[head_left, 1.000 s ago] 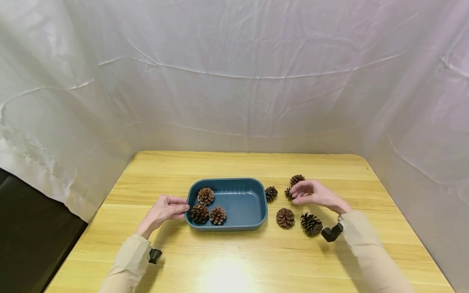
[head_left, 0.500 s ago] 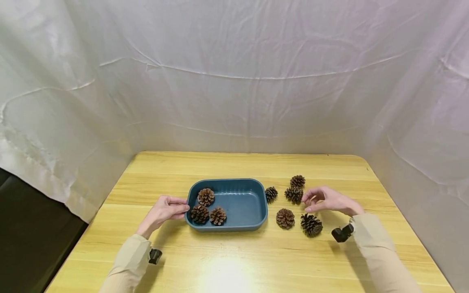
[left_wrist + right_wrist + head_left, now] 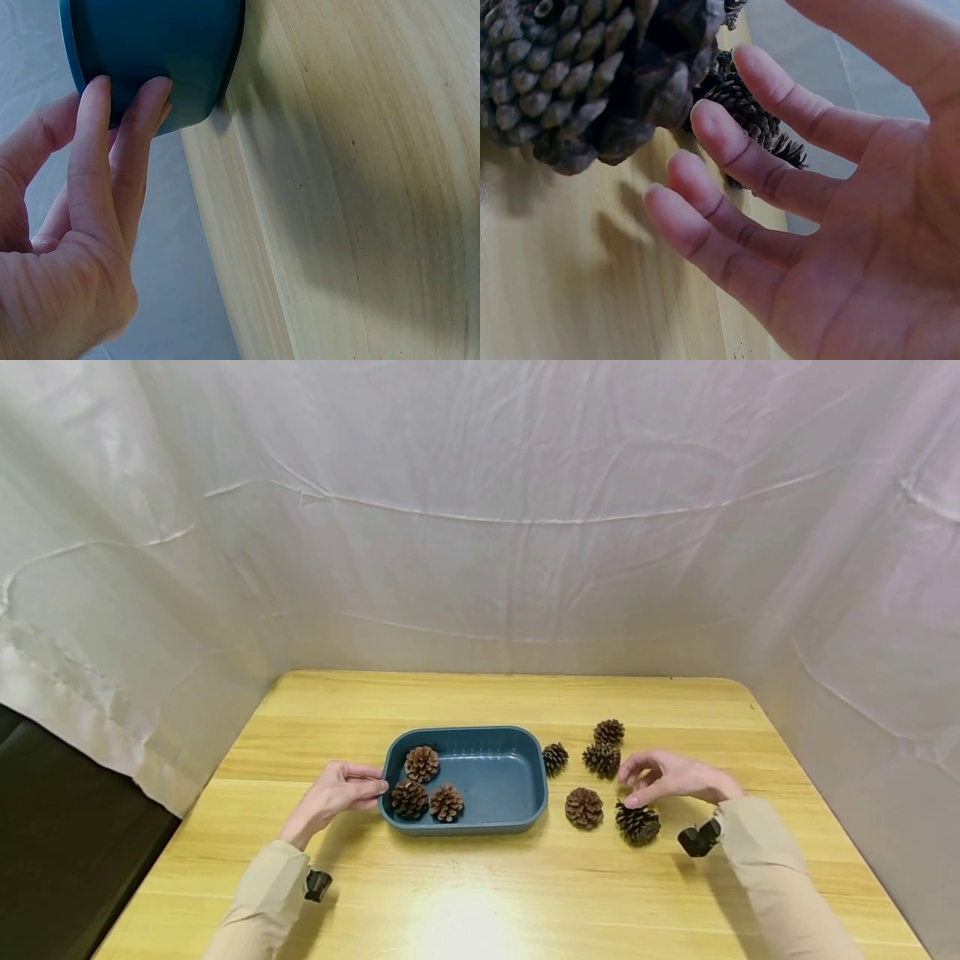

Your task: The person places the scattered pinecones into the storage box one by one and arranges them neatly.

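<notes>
With thumb at the rim and fingertips against the outer wall, my left hand (image 3: 339, 793) grips the left end of a dark blue rectangular tray (image 3: 491, 787). The left wrist view shows those fingers (image 3: 94, 157) on the tray's wall (image 3: 150, 45). Inside the tray's left side are three brown pine cones (image 3: 447, 802). My right hand (image 3: 675, 777) hovers beside and partly over a dark pine cone (image 3: 639, 827), fingers spread and holding nothing. In the right wrist view that pine cone (image 3: 562, 82) is large, just beyond the fingertips (image 3: 667, 214).
A reddish-brown pine cone (image 3: 583, 808) lies between the tray and the right hand. Farther back are two pine cones close together, a nearer one (image 3: 602, 760) and a farther one (image 3: 609, 732). Another pine cone (image 3: 555, 759) sits against the tray's right end. White cloth (image 3: 510, 568) surrounds the wooden table (image 3: 360, 702).
My right hand has drawn back rightward from the rear pine cones and come down toward the dark front one. The left hand and the tray have stayed in place.
</notes>
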The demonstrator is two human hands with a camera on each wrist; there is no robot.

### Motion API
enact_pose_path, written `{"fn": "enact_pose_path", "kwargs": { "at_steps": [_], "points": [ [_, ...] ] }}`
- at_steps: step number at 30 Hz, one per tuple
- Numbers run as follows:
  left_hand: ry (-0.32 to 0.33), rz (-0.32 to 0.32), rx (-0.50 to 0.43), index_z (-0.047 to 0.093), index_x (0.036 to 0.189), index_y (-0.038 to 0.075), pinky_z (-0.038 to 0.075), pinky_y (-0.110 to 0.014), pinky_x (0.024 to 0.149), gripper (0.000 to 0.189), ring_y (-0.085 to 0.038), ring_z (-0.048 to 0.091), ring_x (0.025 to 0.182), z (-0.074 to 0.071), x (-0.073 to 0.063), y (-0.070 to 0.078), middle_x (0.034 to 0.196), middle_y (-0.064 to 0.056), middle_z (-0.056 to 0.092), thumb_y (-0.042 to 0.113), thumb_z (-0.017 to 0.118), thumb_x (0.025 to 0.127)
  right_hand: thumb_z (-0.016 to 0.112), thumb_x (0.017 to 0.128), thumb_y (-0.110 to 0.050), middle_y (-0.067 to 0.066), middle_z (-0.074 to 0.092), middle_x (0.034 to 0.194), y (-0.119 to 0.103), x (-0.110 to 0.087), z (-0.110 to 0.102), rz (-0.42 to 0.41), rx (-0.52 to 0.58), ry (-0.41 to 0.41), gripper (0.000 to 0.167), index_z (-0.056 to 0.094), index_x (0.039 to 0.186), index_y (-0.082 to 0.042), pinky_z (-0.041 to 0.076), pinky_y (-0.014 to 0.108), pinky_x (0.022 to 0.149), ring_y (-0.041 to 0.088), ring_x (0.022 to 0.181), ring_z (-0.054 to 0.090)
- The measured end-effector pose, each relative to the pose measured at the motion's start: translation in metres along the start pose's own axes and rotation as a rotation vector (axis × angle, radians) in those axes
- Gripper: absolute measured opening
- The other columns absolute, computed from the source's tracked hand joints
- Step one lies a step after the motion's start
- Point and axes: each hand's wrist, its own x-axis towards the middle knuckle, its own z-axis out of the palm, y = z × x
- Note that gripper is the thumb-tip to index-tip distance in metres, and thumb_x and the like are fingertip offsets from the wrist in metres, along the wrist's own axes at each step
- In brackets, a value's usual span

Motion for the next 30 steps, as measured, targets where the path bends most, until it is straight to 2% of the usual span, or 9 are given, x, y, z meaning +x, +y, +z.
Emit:
{"fn": "enact_pose_path", "kwargs": {
  "at_steps": [19,24,30],
  "points": [
    [-0.008,0.002,-0.006,0.051,0.128,-0.025,0.065,-0.021,0.075,0.045,-0.006,0.073,0.079,-0.0008,-0.0004,0.0003,0.097,-0.008,0.078,-0.001,0.067,0.093,0.079,0.085,-0.015,0.022,0.060,0.112,0.0026,0.0039,0.0024,0.023,0.006,-0.034,0.046,0.056,0.118,0.008,0.056,0.026,0.086,0.022,0.096,0.059],
    [-0.009,0.003,-0.010,0.050,0.127,-0.026,0.065,-0.022,0.076,0.045,-0.006,0.073,0.079,-0.0010,-0.0002,-0.0011,0.095,-0.006,0.078,-0.001,0.066,0.093,0.079,0.084,-0.013,0.017,0.059,0.108,0.0008,0.0033,0.0028,0.033,0.007,-0.043,0.045,0.056,0.117,0.009,0.055,0.025,0.085,0.020,0.096,0.058],
    [-0.006,0.004,-0.016,0.050,0.127,-0.027,0.064,-0.019,0.074,0.045,-0.003,0.072,0.078,-0.0011,0.0005,-0.0017,0.091,0.000,0.078,-0.001,0.066,0.093,0.078,0.085,-0.013,0.020,0.060,0.108,-0.0017,0.0020,0.0034,0.033,-0.003,-0.055,0.046,0.055,0.117,0.011,0.056,0.023,0.080,0.019,0.095,0.058]
  ]
}}
